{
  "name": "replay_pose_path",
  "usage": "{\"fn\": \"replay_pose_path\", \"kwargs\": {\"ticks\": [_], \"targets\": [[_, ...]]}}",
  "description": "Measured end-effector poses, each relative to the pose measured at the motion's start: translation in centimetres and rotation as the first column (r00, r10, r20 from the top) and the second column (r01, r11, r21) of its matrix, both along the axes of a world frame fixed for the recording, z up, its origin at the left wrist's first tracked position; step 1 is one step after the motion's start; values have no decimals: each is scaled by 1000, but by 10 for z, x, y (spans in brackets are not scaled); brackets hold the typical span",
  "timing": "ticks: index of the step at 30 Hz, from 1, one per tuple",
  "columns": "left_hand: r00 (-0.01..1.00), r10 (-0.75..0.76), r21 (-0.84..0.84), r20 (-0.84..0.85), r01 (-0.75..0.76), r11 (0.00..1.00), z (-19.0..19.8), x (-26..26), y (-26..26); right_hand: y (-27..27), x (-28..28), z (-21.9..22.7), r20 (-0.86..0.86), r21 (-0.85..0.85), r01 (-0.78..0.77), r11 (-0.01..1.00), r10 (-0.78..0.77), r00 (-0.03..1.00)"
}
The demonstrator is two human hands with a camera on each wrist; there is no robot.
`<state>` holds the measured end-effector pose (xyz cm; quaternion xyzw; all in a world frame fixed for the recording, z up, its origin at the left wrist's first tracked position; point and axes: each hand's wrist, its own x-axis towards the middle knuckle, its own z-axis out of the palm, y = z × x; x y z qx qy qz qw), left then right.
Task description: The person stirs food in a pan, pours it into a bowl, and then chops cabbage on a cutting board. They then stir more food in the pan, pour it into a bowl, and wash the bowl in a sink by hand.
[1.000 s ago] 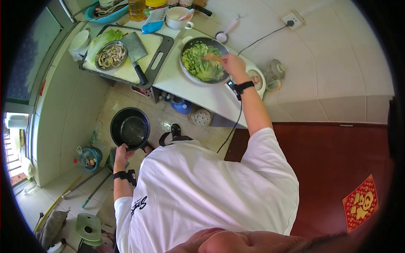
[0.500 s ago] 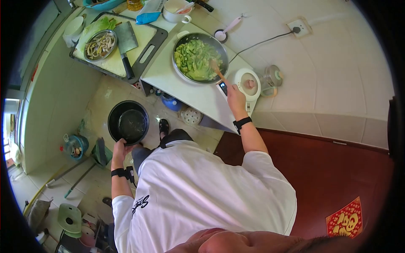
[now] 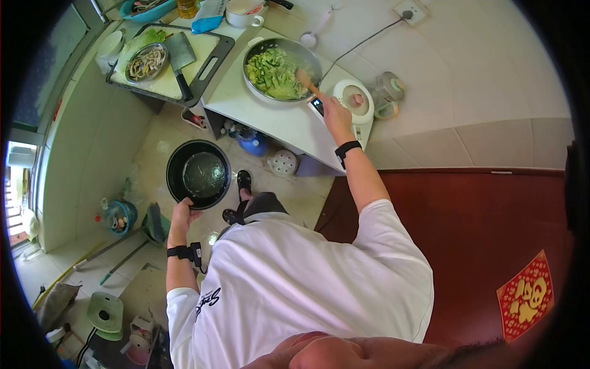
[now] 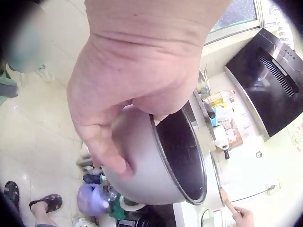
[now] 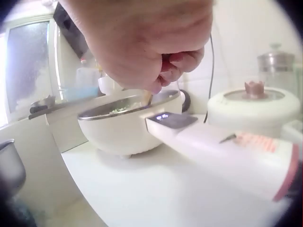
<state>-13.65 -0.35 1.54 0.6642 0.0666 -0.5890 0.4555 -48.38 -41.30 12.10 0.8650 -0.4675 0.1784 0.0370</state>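
My left hand (image 3: pixel 182 218) grips the near rim of a deep black inner pot (image 3: pixel 200 175). In the left wrist view, fingers lie along the pot's grey outer wall (image 4: pixel 142 161) and the thumb hooks over the rim. Water-like shine shows on its bottom. My right hand (image 3: pixel 337 119) holds a wooden spatula (image 3: pixel 305 80) by its handle, above the control panel of a white electric frying pan (image 5: pixel 113 132). The spatula's blade rests at the side of the pan near the handle, beside chopped green vegetables (image 3: pixel 276 74).
A cutting board (image 3: pixel 209 49) on the counter carries a cleaver (image 3: pixel 182 61) and a bowl of sliced food (image 3: pixel 146 64). A white lidded pot (image 3: pixel 356 101) and a glass jug (image 3: pixel 388 92) stand right of the pan handle. A power cord (image 3: pixel 362 43) runs to the wall socket.
My right hand has drawn the spatula from the middle of the vegetables back toward the pan's handle side. My left hand keeps hold of the black pot, which has shifted slightly forward and right.
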Motion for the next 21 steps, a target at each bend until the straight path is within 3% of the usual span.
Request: {"fn": "replay_pose_path", "kwargs": {"ticks": [2,3,5,6,8,9,11,13,15,16,17,19,21], "targets": [[1000,2,-46,-24,-3,999,-3,-11,5,-2,4,4,263,-113,-36,993,65,963],[999,5,-48,-37,-7,999,-2,-18,10,-1,0,0,250,-114,-41,993,68,966],[999,1,-88,-48,-6,996,2,-32,17,2,-8,-7,598,198,38,979,-151,787],[998,4,-88,-57,-9,996,4,-41,19,10,-13,0,591,197,38,980,-149,792],[998,10,-64,-57,-13,998,9,-55,22,31,-28,13,715,400,-34,916,-289,637],[998,9,-71,-56,-13,997,7,-57,24,42,-32,21,718,395,-35,918,-285,636],[992,-74,-91,-105,64,994,2,-66,24,65,-44,35,793,524,-46,850,-468,390],[994,-72,-96,-83,64,993,15,-77,16,77,-65,25,795,531,-95,842,-456,399],[996,-71,-94,-59,65,993,23,-87,7,85,-83,17,679,661,-146,736,-504,534],[995,-86,-105,-55,80,991,25,-92,2,88,-87,22,620,695,-55,717,-558,552],[994,-100,-114,-48,94,989,26,-95,-3,83,-98,12,625,692,-59,719,-556,548],[995,-92,-120,-35,87,989,18,-102,-11,74,-124,-14,523,512,180,840,-471,710],[997,-80,-124,-21,77,989,12,-110,-22,63,-145,-26,484,515,201,833,-476,734]]}}
